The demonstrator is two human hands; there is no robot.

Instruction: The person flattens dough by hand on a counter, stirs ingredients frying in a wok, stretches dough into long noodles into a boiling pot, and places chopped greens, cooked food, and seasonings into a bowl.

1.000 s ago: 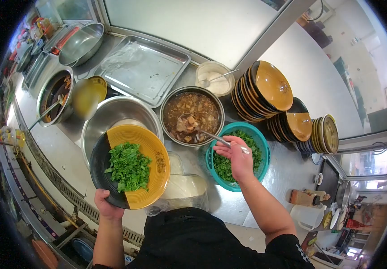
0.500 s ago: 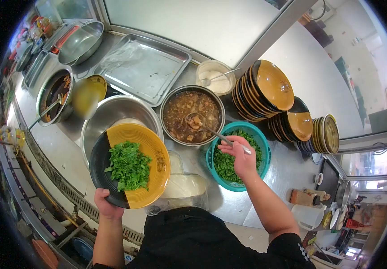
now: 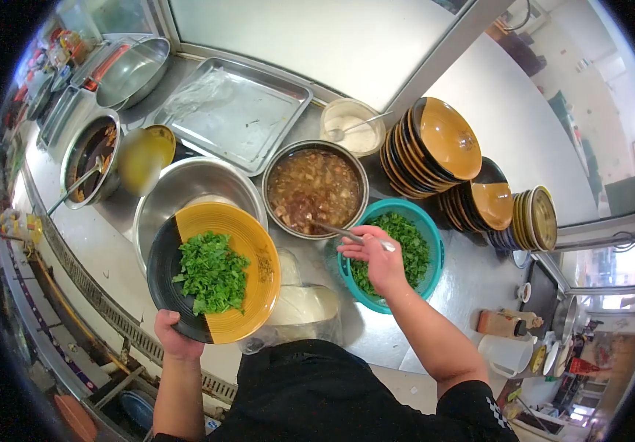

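Note:
My left hand [image 3: 176, 336] grips the lower rim of a black-and-yellow bowl [image 3: 260, 276], thumb over the edge. A heap of chopped green herbs [image 3: 213, 272] lies in it. My right hand [image 3: 378, 259] is closed round the metal handle of a ladle [image 3: 347, 233]. The ladle's head is sunk in a brown, chunky stew and cannot be seen. A round metal pot [image 3: 266, 193] holds that stew [image 3: 314, 184]. Under my right hand stands a teal plastic basket [image 3: 437, 274] with more chopped herbs [image 3: 406, 247].
A large steel basin [image 3: 157, 199] sits behind my bowl. Farther back are a metal tray [image 3: 240, 110] and a white tub [image 3: 360, 138] with a spoon. Stacked bowls [image 3: 446, 140] stand at the right. A pot with a ladle [image 3: 89, 158] is at the left, near a plastic bag [image 3: 299, 309].
The ladle's head, filled with chunks at the stew's surface before, has gone under. My right hand has moved slightly left and down. My left hand and the bowl are nearly still.

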